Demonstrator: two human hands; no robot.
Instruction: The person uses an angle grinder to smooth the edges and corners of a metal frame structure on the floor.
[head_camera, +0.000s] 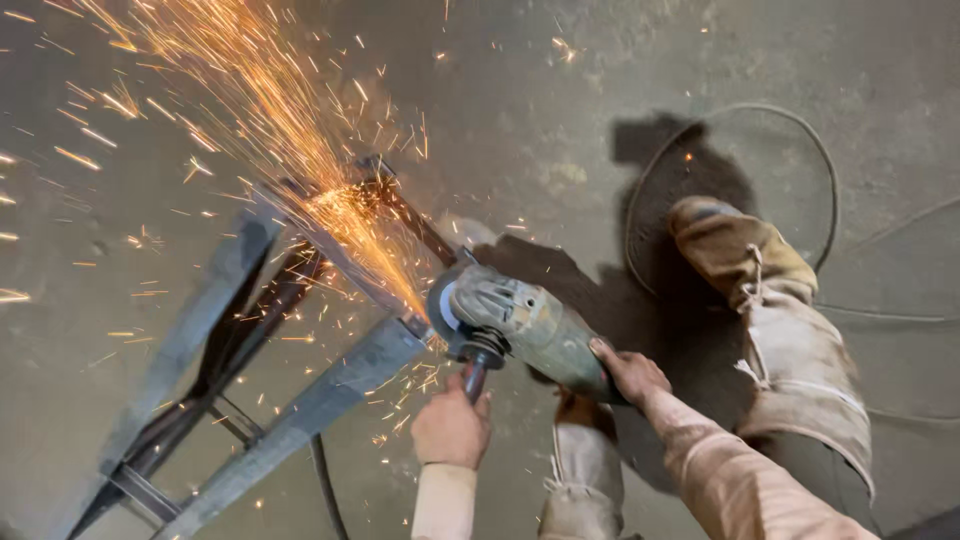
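My left hand (450, 428) is wrapped tight round the side handle, my right hand (628, 372) closed on the grinder (525, 325) body — heavy, kicking, so both grips matter. Its disc bites the stiff steel frame (330, 385) at its upper edge — sparks (260, 110) fly.

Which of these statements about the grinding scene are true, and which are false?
1. Both hands hold the angle grinder. True: the left hand has its grip on the side handle, the right hand on the body.
2. Sparks fly toward the person's boots. False: they shoot up and to the left, away from the boot.
3. The disc meets a metal frame. True.
4. The work lies on a wooden bench. False: the frame stands over a bare grey floor.
5. A cable loops on the floor. True.
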